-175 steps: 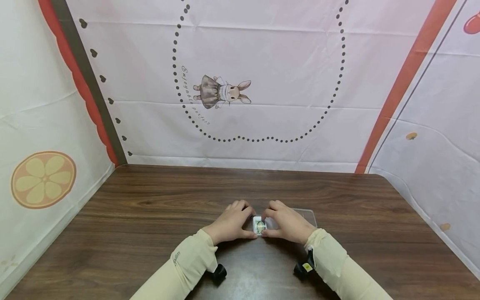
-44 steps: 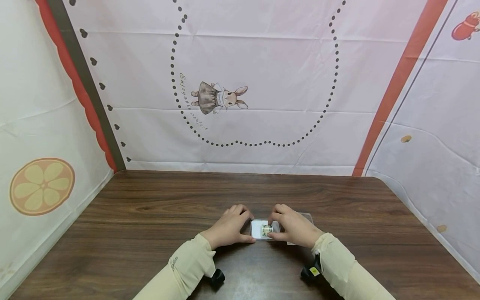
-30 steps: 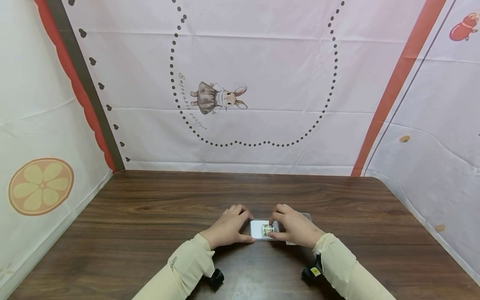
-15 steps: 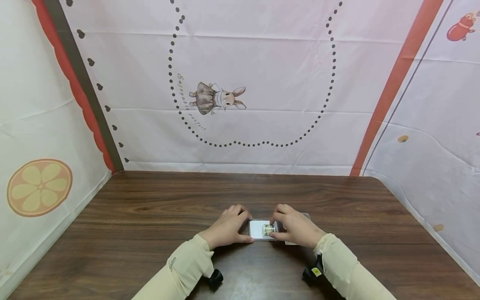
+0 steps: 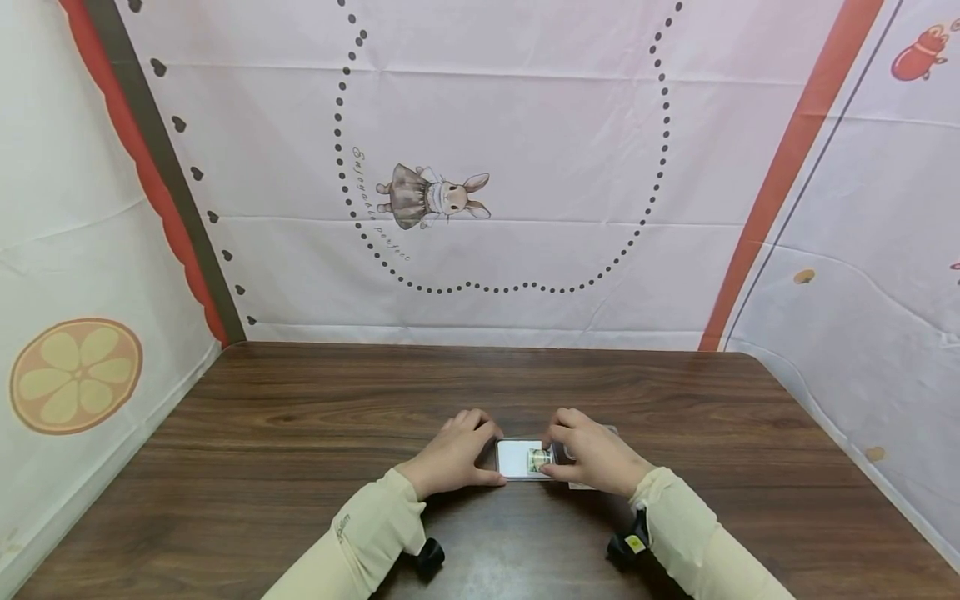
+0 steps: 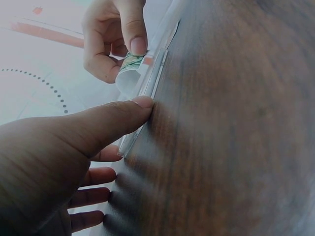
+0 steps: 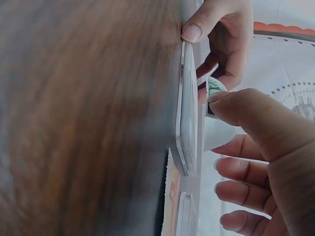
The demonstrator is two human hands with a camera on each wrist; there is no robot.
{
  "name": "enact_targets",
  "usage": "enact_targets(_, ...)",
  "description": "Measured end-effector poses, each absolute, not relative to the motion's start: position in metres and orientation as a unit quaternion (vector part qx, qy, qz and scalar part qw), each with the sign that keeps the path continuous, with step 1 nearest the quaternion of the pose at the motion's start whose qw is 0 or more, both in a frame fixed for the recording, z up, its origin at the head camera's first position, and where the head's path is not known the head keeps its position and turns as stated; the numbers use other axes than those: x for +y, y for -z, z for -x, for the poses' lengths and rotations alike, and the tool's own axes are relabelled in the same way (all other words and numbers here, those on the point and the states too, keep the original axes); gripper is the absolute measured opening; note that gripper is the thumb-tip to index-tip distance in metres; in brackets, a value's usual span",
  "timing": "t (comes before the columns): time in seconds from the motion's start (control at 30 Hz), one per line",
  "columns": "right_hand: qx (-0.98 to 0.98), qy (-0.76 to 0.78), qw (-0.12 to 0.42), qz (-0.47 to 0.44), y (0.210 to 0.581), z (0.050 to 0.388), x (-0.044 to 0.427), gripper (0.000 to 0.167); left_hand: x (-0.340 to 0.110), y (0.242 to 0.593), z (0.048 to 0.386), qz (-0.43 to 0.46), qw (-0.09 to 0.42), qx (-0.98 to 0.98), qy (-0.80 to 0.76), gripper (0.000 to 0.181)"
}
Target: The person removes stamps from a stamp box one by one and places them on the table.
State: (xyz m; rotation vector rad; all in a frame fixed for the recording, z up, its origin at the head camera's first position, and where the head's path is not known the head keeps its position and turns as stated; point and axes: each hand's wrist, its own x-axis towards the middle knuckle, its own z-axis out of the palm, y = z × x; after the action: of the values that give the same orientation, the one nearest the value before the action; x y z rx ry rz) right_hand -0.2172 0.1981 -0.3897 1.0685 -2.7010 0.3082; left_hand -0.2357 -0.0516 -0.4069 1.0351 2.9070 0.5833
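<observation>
A flat clear plastic case (image 5: 515,450) with a white face lies on the table between the hands. My left hand (image 5: 455,454) holds its left end between thumb and index finger; the other fingers are spread in the left wrist view. My right hand (image 5: 592,454) pinches a green-patterned postage stamp (image 5: 537,461) over the right part of the case. In the right wrist view the stamp (image 7: 221,132) shows a serrated edge and pale back, and it is curled. The right thumb and fingers partly cover it.
Under and beside the right hand lie a second clear case (image 7: 186,216) and an orange-toned piece with a serrated edge (image 7: 170,191). All rest on the brown wooden table (image 5: 337,400). Printed cloth hangs behind and at both sides.
Compared with several seconds ago, the right hand and stamp are farther right along the case, and more white face shows. Over the last second the stamp shifts slightly right; the left hand stays at its end.
</observation>
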Motion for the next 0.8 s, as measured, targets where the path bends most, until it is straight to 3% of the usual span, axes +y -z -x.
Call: enact_targets(0.8, -0.928, -0.106, 0.108, -0.34, 0.3867, 0.2142, 0.2019, 0.02, -0.0526, 0.4109, 0.239, -0.336, -0.005, 0.923, -0.19, 0.053)
